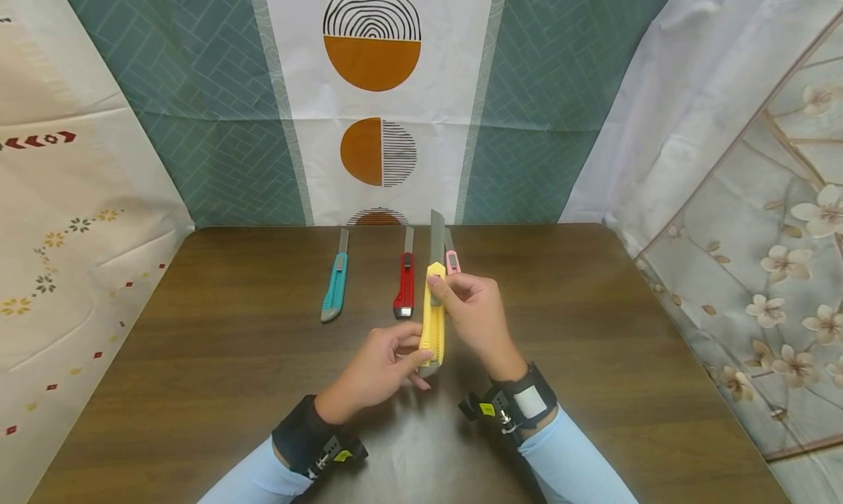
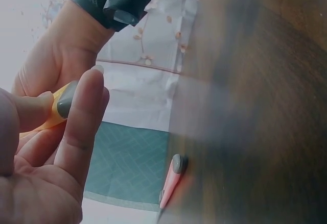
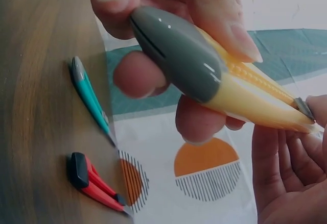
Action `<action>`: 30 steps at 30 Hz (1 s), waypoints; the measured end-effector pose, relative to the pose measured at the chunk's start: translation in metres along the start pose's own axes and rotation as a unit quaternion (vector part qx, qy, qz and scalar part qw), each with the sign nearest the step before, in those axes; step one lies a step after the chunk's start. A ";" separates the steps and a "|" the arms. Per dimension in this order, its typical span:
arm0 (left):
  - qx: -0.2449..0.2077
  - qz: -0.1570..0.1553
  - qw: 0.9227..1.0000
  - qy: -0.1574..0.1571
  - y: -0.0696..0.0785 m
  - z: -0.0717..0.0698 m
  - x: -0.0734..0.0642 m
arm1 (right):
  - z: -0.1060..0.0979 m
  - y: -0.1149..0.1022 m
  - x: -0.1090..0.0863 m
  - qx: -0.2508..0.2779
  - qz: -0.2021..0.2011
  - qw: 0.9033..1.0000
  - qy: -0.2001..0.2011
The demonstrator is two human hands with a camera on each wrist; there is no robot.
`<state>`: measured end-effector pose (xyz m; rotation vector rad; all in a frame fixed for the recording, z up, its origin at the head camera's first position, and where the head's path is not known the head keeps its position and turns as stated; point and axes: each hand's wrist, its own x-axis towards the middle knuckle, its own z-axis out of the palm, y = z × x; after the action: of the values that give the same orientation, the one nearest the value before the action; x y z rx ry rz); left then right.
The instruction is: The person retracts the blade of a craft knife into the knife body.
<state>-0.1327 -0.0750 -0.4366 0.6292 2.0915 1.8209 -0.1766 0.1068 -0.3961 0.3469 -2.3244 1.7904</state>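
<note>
A yellow box cutter (image 1: 432,328) is held up above the table by both hands, its long blade sticking out and pointing away. Thumb and fingers of the left hand (image 1: 385,365) pinch its lower part, close to the grey end cap (image 3: 179,55). Higher up, the right hand (image 1: 481,317) grips it by the slider, thumb on the near side. Just behind the right hand lies a pink box cutter (image 1: 451,261), partly covered. To its left are a red box cutter (image 1: 405,288) and a teal one (image 1: 335,288), both with blades out.
The brown wooden table (image 1: 230,358) ends at a patterned cloth backdrop (image 1: 546,109). Floral cloth (image 1: 777,328) hangs along the right side, and a light cloth (image 1: 85,262) along the left. Each wrist wears a black strap with a small camera.
</note>
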 end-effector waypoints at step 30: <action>-0.004 0.010 1.000 0.004 0.004 -0.001 -0.003 | 0.001 0.001 0.000 0.010 -0.014 1.000 -0.011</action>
<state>-0.1304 -0.0767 -0.4327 0.6448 2.0881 1.8451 -0.1771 0.1061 -0.3977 0.4027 -2.3050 1.8080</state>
